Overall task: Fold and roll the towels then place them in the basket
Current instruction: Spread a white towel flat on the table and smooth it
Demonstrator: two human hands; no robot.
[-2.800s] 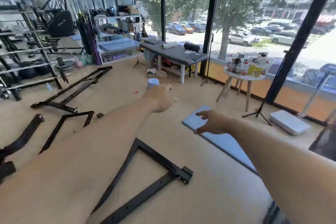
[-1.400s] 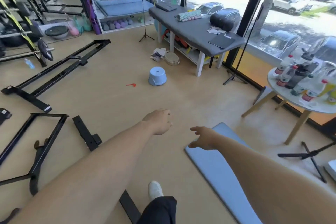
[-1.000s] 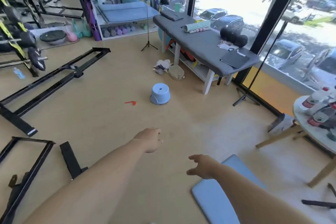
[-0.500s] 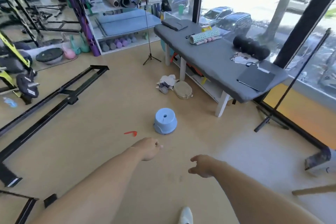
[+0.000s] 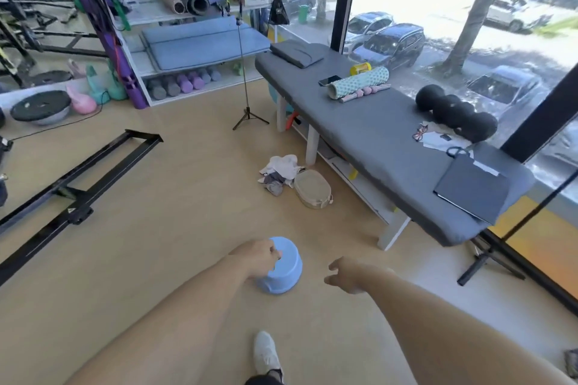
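A heap of white and grey towels point(image 5: 278, 171) lies crumpled on the floor beside the grey bench's white leg. A beige oval basket point(image 5: 312, 188) stands right next to the heap. My left hand point(image 5: 258, 256) is stretched forward above the floor, fingers loosely curled, holding nothing, in front of a blue plastic stool point(image 5: 284, 269). My right hand point(image 5: 345, 273) hangs to the right of the stool, fingers relaxed and empty. Both hands are well short of the towels.
A grey padded bench point(image 5: 391, 141) with a roller, black balls and a folder runs along the window at right. A tripod point(image 5: 248, 116) stands behind the towels. Black steel frames point(image 5: 78, 178) lie on the floor at left. Shelves point(image 5: 200, 40) hold mats and rollers.
I have walked forward toward the bench; the towels, basket and blue stool are much nearer now. The stool now sits right under my left hand. Both hands stay outstretched and empty.
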